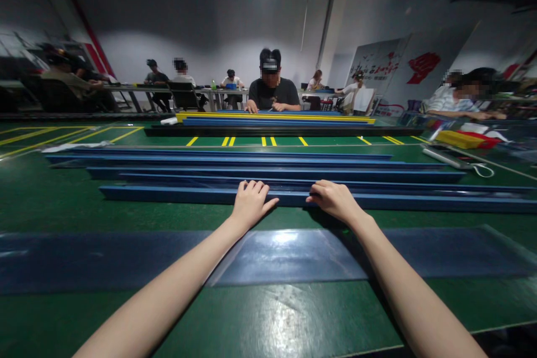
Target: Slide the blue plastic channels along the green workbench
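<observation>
A long blue plastic channel strip (168, 194) lies crosswise on the green table, the nearest of several such strips. My left hand (250, 201) grips it near the middle, fingers hooked over its top and thumb pointing right along the front face. A short way to the right, my right hand (334, 199) has its fingers curled and pinched on the same strip; some fingertips are hidden. Between the hands a stretch of the strip shows. Nearer to me, beneath my forearms, lie long clear plastic sheets (289, 257), flat and overlapping.
More blue strips (272, 172) lie just behind. Farther off are a black strip (285, 131) and a yellow strip (272, 118), where a co-worker (273, 89) sits facing me. A device with a white cord (447, 156) and a yellow tray (459, 139) are at right.
</observation>
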Motion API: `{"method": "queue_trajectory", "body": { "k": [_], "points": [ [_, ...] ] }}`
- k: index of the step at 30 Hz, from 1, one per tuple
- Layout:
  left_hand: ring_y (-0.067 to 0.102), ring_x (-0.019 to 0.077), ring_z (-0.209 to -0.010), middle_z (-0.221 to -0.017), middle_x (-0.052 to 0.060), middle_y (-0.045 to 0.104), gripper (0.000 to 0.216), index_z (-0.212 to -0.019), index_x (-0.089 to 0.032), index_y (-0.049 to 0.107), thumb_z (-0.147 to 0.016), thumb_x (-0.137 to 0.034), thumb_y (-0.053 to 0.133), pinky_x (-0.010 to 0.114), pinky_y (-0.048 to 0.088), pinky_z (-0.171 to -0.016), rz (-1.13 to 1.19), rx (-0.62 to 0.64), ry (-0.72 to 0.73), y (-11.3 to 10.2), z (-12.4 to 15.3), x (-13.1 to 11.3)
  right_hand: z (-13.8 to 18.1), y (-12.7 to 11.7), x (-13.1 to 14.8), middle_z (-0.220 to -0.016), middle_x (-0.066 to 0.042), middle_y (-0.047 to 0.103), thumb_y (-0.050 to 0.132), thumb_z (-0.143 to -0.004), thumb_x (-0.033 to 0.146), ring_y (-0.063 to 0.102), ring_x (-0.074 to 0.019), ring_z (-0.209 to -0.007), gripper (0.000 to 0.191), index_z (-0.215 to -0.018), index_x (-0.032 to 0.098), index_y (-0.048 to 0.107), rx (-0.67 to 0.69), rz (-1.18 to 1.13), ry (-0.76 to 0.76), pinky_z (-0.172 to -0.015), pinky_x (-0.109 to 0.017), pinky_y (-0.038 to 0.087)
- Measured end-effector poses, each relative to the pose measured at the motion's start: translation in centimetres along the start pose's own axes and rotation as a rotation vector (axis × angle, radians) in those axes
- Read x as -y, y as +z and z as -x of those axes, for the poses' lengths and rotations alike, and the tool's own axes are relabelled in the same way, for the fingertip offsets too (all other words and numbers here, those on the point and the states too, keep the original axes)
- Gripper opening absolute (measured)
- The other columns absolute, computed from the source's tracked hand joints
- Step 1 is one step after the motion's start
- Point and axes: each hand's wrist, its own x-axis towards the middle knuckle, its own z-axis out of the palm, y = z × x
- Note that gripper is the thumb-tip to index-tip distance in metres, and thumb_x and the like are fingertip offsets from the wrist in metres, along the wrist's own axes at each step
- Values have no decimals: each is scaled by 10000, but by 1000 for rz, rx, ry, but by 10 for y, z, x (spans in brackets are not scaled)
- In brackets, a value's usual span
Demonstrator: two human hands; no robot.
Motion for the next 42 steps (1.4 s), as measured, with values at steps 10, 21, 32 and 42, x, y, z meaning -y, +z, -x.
{"method": "queue_trajectory", "body": {
  "k": [10, 21, 32, 42],
  "points": [
    [517, 213, -894, -969, 77, 600, 364, -1045, -147, 516, -842, -437, 431, 344, 321, -770, 36, -29, 63, 0, -1, 0, 3, -2, -6, -790, -8, 614, 459, -829, 322, 553, -129, -669, 199, -728, 199, 579, 37, -6, 21, -504, -243, 225],
    [510, 223, -888, -944, 86, 599, 336, -961, -159, 546, -833, -451, 442, 358, 311, -767, -10, -37, 75, -3, -1, -1, 11, -8, -20, -749, -15, 607, 442, -807, 339, 524, -129, -617, 226, -680, 187, 552, 92, 20, 85, -491, -242, 190],
    [508, 236, -847, -898, 90, 604, 392, -888, -145, 573, -821, -502, 426, 360, 316, -739, -60, -12, 17, -3, -1, -2, 12, -8, -18, -758, -17, 605, 439, -805, 312, 537, -133, -653, 204, -684, 187, 546, 73, 22, 70, -507, -238, 211],
    [509, 230, -825, -865, 88, 608, 376, -832, -150, 578, -821, -496, 432, 359, 318, -733, -54, -28, 27, -1, -1, -1, 10, -6, -13, -832, -43, 610, 393, -832, 332, 554, -162, -764, 230, -792, 186, 565, 96, 29, 35, -558, -241, 279]
  ]
}}
